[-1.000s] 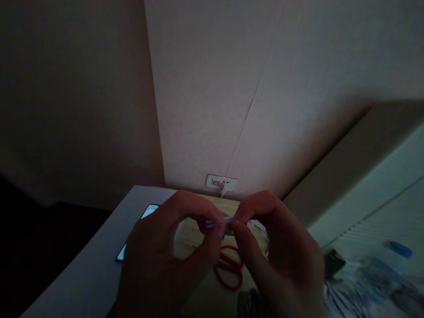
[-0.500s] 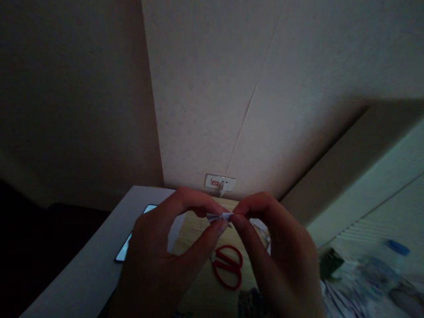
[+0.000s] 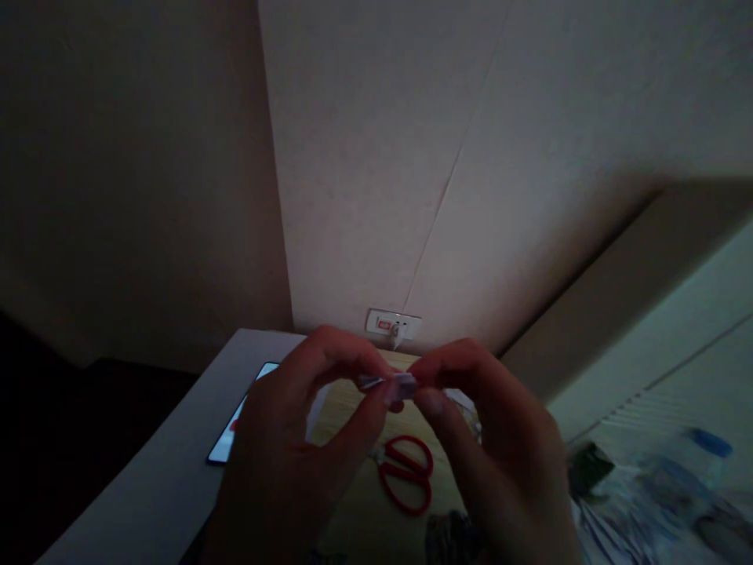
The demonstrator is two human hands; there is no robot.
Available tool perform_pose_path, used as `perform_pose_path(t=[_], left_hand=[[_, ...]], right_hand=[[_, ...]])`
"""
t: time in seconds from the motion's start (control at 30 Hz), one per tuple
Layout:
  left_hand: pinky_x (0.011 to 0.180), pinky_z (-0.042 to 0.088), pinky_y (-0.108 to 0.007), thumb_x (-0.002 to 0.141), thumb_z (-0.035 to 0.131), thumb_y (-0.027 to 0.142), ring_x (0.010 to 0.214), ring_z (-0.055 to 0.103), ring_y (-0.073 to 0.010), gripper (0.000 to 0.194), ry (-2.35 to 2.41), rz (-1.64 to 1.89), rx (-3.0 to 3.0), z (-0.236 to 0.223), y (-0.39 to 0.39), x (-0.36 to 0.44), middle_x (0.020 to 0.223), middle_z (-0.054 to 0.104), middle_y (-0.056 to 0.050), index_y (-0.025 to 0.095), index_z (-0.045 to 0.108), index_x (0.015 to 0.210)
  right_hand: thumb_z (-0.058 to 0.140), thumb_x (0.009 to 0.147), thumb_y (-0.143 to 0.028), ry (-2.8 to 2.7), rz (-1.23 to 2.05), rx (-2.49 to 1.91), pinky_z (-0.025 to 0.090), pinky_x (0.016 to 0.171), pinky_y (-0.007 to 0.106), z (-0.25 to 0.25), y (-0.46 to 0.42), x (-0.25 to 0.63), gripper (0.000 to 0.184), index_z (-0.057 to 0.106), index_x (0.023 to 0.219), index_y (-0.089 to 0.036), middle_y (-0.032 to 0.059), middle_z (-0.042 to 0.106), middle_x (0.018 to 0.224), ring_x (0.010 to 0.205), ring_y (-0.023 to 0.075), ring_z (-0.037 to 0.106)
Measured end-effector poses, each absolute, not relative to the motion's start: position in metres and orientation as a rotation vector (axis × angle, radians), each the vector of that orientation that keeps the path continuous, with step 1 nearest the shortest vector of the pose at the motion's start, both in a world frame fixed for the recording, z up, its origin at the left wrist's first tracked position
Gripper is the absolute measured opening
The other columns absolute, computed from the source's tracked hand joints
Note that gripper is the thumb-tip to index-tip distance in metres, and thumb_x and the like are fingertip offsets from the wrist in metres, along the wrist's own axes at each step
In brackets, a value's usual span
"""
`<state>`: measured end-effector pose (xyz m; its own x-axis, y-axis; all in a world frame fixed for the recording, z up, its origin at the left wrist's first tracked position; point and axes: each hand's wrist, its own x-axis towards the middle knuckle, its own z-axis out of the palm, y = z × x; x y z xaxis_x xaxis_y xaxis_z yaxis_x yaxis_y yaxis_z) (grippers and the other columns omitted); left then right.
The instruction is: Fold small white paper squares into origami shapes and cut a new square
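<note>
Above the desk, 1 pale folded piece is pinched in the nearly closed fingers of the left hand and right hand, its long axis held roughly crosswise between them, neither clearly nearer.

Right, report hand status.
Both hands pinching small folded paper. Red-handled scissors on tabletop below. Nothing visibly blocking.

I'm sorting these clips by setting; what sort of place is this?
Probably a room in a home: a lit phone, red-handled scissors and a wall socket beside a small wooden tabletop.
</note>
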<state>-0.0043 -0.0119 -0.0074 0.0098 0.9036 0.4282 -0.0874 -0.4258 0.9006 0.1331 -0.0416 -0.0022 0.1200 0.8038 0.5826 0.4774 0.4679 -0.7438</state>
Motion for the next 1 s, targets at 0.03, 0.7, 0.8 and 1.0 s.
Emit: perform_pose_path(t=[0.03, 0.7, 0.8, 1.0], left_hand=[[0.067, 0.049, -0.009, 0.076, 0.068, 0.009, 0.068, 0.063, -0.0047, 0.021, 0.888, 1.541, 1.472, -0.007, -0.012, -0.004, 0.068, 0.066, 0.013, 0.030, 0.065, 0.073], [0.068, 0.056, -0.018, 0.076, 0.065, 0.013, 0.070, 0.070, -0.0111, 0.014, 0.944, 1.422, 1.565, -0.008, -0.002, -0.007, 0.070, 0.071, 0.007, 0.026, 0.065, 0.075], [0.066, 0.054, -0.015, 0.075, 0.065, 0.012, 0.069, 0.070, -0.0094, 0.014, 0.947, 1.433, 1.539, -0.008, -0.002, -0.006, 0.068, 0.070, 0.009, 0.026, 0.065, 0.074], [0.065, 0.057, -0.019, 0.078, 0.064, 0.013, 0.071, 0.072, -0.0130, 0.014, 0.930, 1.362, 1.641, -0.007, 0.000, -0.007, 0.072, 0.073, 0.006, 0.026, 0.068, 0.079]], right_hand=[[0.066, 0.088, -0.022, -1.527, 0.340, -1.164, 0.051, 0.058, 0.016, -0.002, -0.041, 0.133, 0.006, 0.065, 0.083, -0.025, -0.0053, 0.068, 0.074, 0.069, 0.0102, 0.065], [0.065, 0.086, -0.010, -1.618, 0.227, -1.121, 0.050, 0.065, 0.019, -0.002, -0.037, 0.137, 0.013, 0.065, 0.084, -0.023, -0.0054, 0.068, 0.077, 0.071, 0.0093, 0.064], [0.064, 0.087, -0.009, -1.646, 0.209, -1.109, 0.051, 0.065, 0.019, -0.002, -0.034, 0.136, 0.015, 0.065, 0.082, -0.023, -0.0048, 0.068, 0.077, 0.072, 0.0096, 0.064], [0.060, 0.086, -0.007, -1.635, 0.196, -1.109, 0.051, 0.062, 0.022, -0.001, -0.033, 0.133, 0.017, 0.063, 0.081, -0.022, -0.0037, 0.067, 0.074, 0.068, 0.0116, 0.064]])
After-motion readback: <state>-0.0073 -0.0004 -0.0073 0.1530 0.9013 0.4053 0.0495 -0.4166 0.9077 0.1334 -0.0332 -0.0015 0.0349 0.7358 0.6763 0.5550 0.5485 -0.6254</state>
